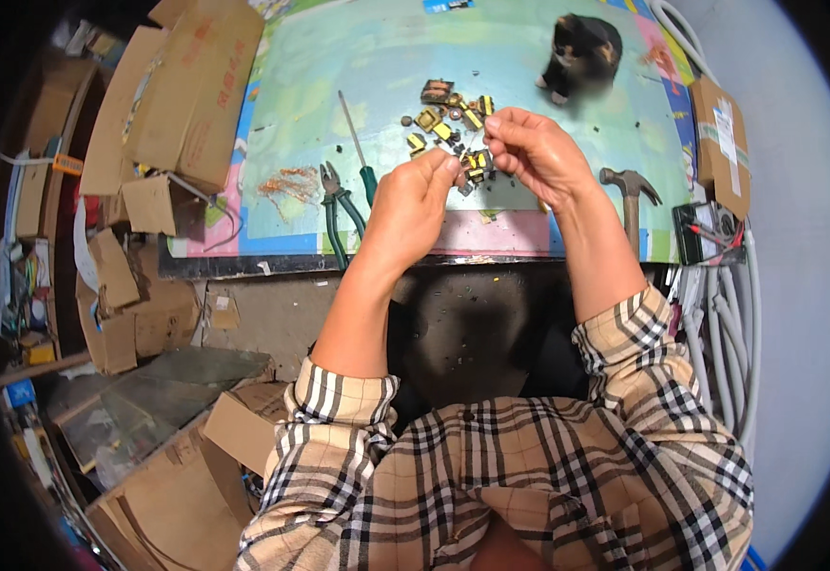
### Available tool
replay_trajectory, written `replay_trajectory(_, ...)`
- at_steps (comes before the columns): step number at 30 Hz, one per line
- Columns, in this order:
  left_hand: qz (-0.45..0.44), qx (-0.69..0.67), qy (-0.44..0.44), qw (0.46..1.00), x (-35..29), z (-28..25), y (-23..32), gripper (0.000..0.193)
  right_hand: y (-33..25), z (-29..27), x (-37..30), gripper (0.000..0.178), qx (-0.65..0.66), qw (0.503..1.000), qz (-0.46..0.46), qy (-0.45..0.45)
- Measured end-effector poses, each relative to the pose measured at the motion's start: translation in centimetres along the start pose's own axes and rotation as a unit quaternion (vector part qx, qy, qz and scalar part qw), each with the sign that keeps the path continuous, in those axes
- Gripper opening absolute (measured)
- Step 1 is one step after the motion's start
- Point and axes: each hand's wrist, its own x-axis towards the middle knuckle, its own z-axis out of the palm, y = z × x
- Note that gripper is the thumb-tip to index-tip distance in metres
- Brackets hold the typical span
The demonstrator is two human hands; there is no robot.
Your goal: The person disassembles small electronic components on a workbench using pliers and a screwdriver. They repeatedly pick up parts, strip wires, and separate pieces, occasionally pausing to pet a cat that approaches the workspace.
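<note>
My left hand (413,202) is closed in a pinch over the tabletop, thumb against the index finger. To its right, my right hand (540,160) is also pinched, fingertips towards the left hand. What either pinch holds is too small to make out; a faint thin line shows between them. Under and beyond the fingertips lies a loose pile of small electronic transformers (428,119) with yellow tape and dark cores. A larger one with a copper-coloured winding (438,91) sits at the pile's far side.
Left of the hands lie green-handled pliers (341,211), a screwdriver (352,133) and tangled copper wire (287,183). A claw hammer (631,202) lies at the right. A cat (581,57) sits far right on the table. Cardboard boxes (196,95) crowd the left edge; grey tubing (731,333) hangs at right.
</note>
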Motion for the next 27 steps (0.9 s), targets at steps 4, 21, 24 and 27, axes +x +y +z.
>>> replay_trajectory(4,0.007,0.023,-0.081,0.996,-0.2,0.6,0.0,0.028,-0.4,-0.2,0.0,0.013,0.001,0.998,-0.021,0.053)
replay_trajectory(21,-0.201,-0.585,0.162,0.769,1.9,-0.4,-1.9,0.019,4.9,5.3,-1.4,0.010,-0.506,0.789,-0.343,0.053)
replay_trajectory(24,-0.146,-0.638,0.108,0.748,2.1,-1.2,-4.5,0.018,5.4,6.1,-1.4,0.009,-0.464,0.816,-0.340,0.058)
replay_trajectory(27,-0.154,-0.606,0.183,0.759,2.4,-1.4,-2.3,0.016,5.4,6.9,-1.8,0.018,-0.375,0.873,-0.308,0.036)
